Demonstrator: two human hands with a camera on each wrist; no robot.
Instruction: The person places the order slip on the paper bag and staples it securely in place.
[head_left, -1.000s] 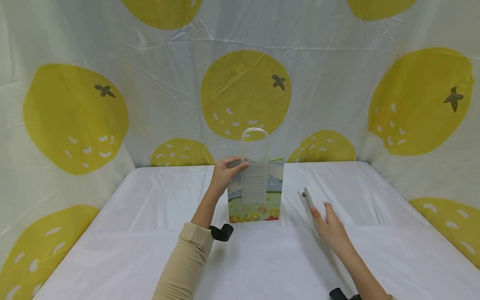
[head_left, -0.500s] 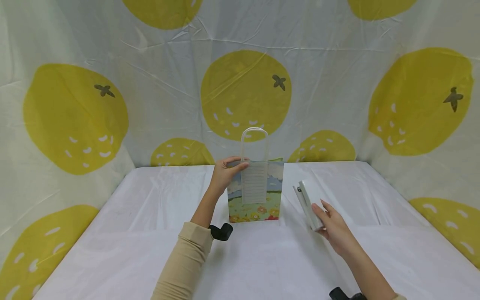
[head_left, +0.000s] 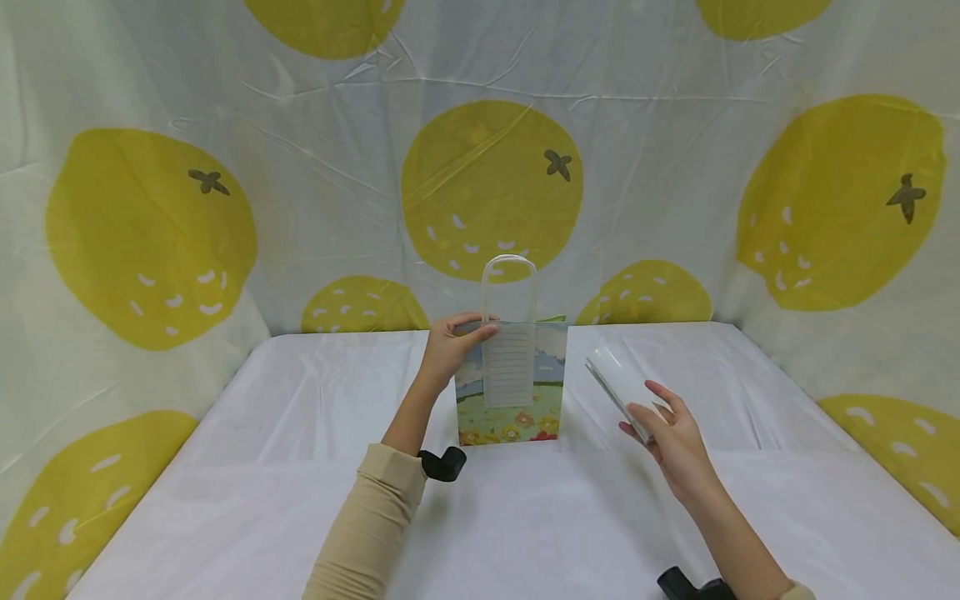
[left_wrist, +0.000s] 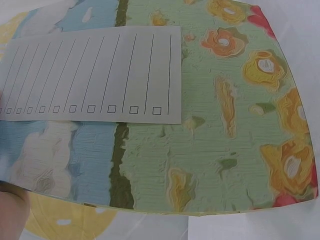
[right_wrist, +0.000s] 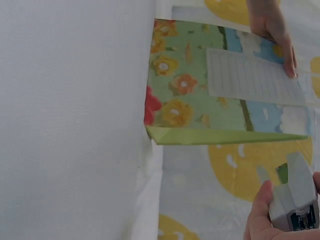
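A small paper bag (head_left: 543, 417) with a painted flower meadow and sky stands upright at the table's middle, its white handle (head_left: 510, 260) raised. A lined checklist sheet (head_left: 508, 367) lies flat against its front, reaching up to the top edge. There my left hand (head_left: 446, 354) pinches the sheet and the bag's rim, thumb in front. To the right of the bag, my right hand (head_left: 678, 450) grips a white stapler (head_left: 618, 383) raised off the table and tilted toward the upper left. In the right wrist view the stapler (right_wrist: 301, 182) is beside the bag's green side (right_wrist: 215, 136).
A white cloth covers the table (head_left: 337, 392). Behind and on both sides hang white curtains (head_left: 330, 192) printed with large yellow lemons. Black camera mounts (head_left: 444, 464) sit at both wrists.
My right hand has rotated the stapler in its grip, so more of its broad white top shows, and raised it slightly. The left hand, sheet and bag have stayed in place.
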